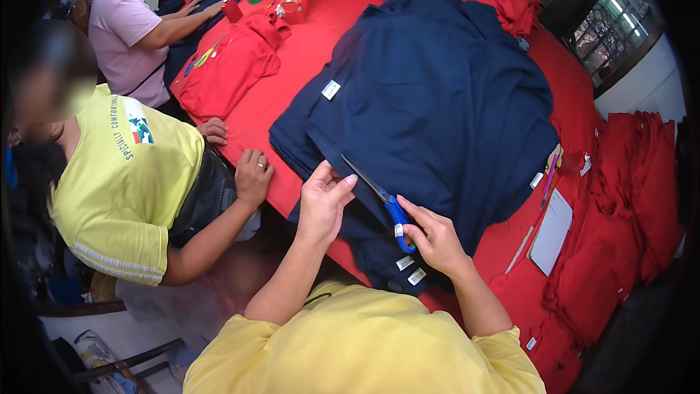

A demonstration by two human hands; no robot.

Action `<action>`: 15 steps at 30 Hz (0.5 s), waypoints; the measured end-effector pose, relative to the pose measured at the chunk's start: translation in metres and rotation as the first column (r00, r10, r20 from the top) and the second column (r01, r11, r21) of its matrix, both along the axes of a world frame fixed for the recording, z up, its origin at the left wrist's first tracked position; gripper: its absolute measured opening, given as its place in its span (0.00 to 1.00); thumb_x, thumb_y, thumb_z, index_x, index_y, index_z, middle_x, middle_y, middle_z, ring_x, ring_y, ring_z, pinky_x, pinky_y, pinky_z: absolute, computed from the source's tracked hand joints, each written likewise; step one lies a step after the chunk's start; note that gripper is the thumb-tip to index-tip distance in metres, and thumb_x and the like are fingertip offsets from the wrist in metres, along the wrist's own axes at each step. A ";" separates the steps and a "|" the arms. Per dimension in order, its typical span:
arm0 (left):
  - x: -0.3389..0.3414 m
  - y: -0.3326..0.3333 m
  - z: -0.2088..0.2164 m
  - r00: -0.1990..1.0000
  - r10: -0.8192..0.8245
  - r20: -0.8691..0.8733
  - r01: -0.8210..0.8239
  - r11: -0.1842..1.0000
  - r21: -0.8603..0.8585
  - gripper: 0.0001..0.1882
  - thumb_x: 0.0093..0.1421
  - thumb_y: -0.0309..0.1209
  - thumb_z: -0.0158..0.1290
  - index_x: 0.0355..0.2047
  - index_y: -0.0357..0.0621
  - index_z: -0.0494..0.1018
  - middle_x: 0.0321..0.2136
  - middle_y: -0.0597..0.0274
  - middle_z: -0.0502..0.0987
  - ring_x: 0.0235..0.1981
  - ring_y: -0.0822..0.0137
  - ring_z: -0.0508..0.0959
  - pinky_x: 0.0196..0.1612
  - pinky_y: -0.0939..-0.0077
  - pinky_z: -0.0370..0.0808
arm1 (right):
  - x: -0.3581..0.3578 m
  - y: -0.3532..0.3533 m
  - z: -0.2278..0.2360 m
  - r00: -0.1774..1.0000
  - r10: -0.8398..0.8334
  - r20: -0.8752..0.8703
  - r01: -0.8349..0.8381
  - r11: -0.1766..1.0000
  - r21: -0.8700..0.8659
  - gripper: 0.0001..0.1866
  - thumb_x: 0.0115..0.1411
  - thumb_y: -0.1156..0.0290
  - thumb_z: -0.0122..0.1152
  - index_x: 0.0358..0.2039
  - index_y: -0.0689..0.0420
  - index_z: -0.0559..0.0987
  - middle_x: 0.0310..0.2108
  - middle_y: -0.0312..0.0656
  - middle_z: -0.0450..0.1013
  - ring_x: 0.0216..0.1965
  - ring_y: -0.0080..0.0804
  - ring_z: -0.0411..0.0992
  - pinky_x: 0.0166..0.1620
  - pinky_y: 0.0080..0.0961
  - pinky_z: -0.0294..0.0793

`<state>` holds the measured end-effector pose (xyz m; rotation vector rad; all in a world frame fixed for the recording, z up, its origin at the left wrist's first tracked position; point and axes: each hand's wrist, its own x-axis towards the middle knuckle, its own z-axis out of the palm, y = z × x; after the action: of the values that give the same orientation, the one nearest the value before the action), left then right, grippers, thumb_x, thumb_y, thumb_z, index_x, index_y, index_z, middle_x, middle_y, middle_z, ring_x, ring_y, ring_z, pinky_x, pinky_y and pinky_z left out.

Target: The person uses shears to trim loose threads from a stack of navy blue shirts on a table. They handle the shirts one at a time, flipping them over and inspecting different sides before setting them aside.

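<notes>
I count 2 of my own hands, my left hand [321,204] and my right hand [435,237], and 1 pair of blue-handled scissors [385,201]. There is 1 stack of navy garments [437,102], 1 white sheet of paper [552,232], 2 other people [124,175], and 3 small white tags [410,268] at the stack's near edge

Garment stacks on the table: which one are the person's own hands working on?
The navy blue stack at the centre. The left hand rests on its near edge and the right hand holds blue-handled scissors over it; the red stacks lie untouched.
</notes>
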<state>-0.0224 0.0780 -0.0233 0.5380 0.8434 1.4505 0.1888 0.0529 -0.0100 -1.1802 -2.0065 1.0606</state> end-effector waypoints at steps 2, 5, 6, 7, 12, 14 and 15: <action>-0.003 -0.003 0.002 0.997 -0.023 -0.075 0.023 1.000 -0.005 0.19 0.57 0.17 0.52 0.50 0.40 0.68 0.40 0.65 0.74 0.39 0.75 0.75 0.40 0.82 0.74 | -0.004 0.002 0.003 1.000 0.025 -0.014 -0.024 0.995 0.094 0.25 0.60 0.77 0.55 0.59 0.58 0.67 0.30 0.44 0.71 0.25 0.30 0.72 0.32 0.25 0.72; -0.002 -0.007 0.012 0.994 -0.042 -0.097 0.044 0.999 0.017 0.21 0.57 0.17 0.52 0.51 0.41 0.68 0.40 0.65 0.74 0.39 0.77 0.74 0.38 0.84 0.73 | -0.011 0.007 0.003 0.997 0.015 -0.070 -0.001 0.983 0.185 0.25 0.60 0.79 0.54 0.59 0.57 0.68 0.28 0.43 0.71 0.23 0.28 0.71 0.31 0.24 0.71; -0.002 -0.007 0.014 0.994 -0.046 -0.095 0.048 0.999 0.019 0.20 0.57 0.17 0.52 0.51 0.40 0.68 0.39 0.66 0.74 0.39 0.77 0.74 0.38 0.84 0.72 | -0.011 0.007 0.004 0.997 0.010 -0.075 0.000 0.992 0.127 0.25 0.59 0.79 0.54 0.58 0.57 0.68 0.28 0.43 0.71 0.23 0.28 0.71 0.31 0.24 0.71; -0.002 -0.008 0.016 0.994 -0.047 -0.094 0.049 0.999 0.020 0.20 0.57 0.18 0.52 0.51 0.40 0.68 0.39 0.66 0.74 0.39 0.77 0.74 0.39 0.84 0.72 | -0.009 0.008 0.005 0.997 0.007 -0.081 -0.001 0.998 0.070 0.25 0.59 0.79 0.54 0.58 0.57 0.68 0.28 0.43 0.71 0.23 0.28 0.70 0.31 0.23 0.71; -0.010 0.001 0.006 0.999 0.011 0.048 -0.015 0.996 0.088 0.18 0.58 0.18 0.51 0.50 0.37 0.69 0.40 0.66 0.74 0.40 0.76 0.73 0.43 0.83 0.70 | -0.007 0.005 0.004 0.998 -0.013 -0.058 0.009 0.998 -0.065 0.25 0.56 0.80 0.55 0.56 0.58 0.71 0.36 0.46 0.75 0.30 0.29 0.73 0.39 0.21 0.73; -0.016 0.004 0.001 0.997 0.050 0.060 -0.056 0.993 0.100 0.19 0.58 0.18 0.51 0.51 0.36 0.69 0.41 0.66 0.74 0.41 0.76 0.73 0.46 0.82 0.70 | -0.010 0.005 0.010 0.999 0.019 -0.047 -0.022 0.999 -0.047 0.26 0.55 0.79 0.56 0.57 0.58 0.70 0.35 0.46 0.75 0.30 0.29 0.73 0.39 0.21 0.72; -0.016 0.003 0.001 0.999 0.041 0.013 -0.042 0.992 0.118 0.19 0.58 0.18 0.51 0.51 0.36 0.68 0.42 0.65 0.74 0.41 0.76 0.73 0.46 0.81 0.70 | -0.012 0.006 0.013 0.998 0.035 -0.042 -0.037 0.999 -0.039 0.27 0.55 0.79 0.57 0.58 0.58 0.69 0.34 0.46 0.74 0.30 0.29 0.72 0.39 0.21 0.72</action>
<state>-0.0386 0.0808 -0.0224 0.6043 0.7675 1.5468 0.1772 0.0585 0.0028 -1.1368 -1.9904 1.1379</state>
